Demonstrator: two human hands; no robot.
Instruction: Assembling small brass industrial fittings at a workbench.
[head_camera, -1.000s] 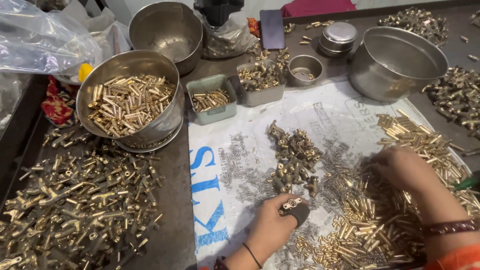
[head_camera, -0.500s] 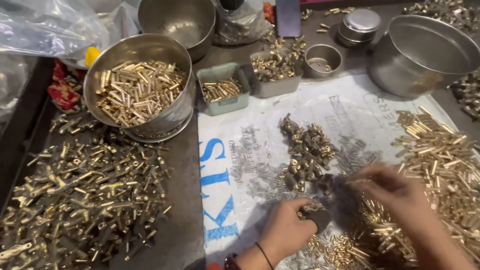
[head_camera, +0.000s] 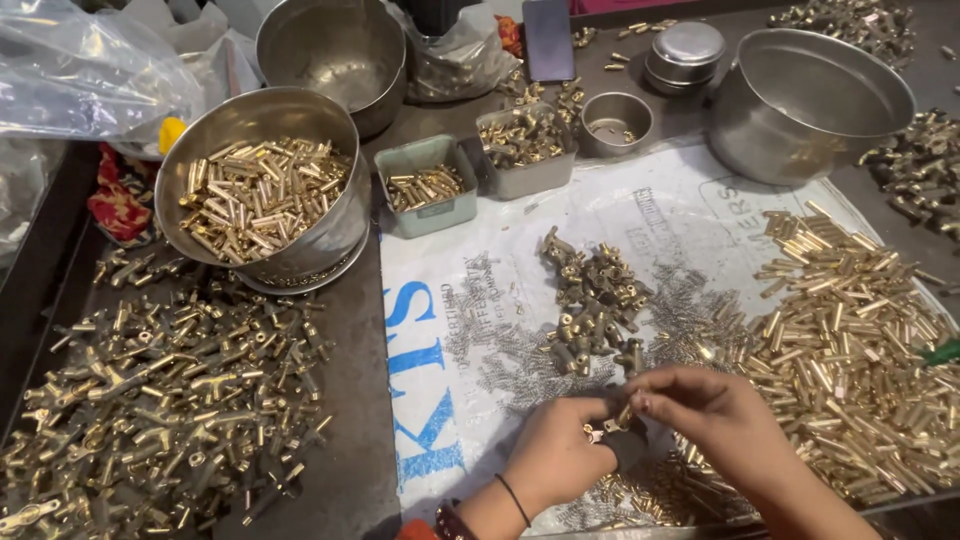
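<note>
At the far left a heap of T-shaped brass fittings lies on the dark tabletop, below a steel bowl full of brass tubes. Farther right, on the printed white sheet, sits a cluster of small brass pieces among thin wire springs. Just below it the left hand has its grip clenched around a small dark holder and meets the right hand, whose fingertips pinch a small brass piece. A broad pile of brass tubes fills the right side.
</note>
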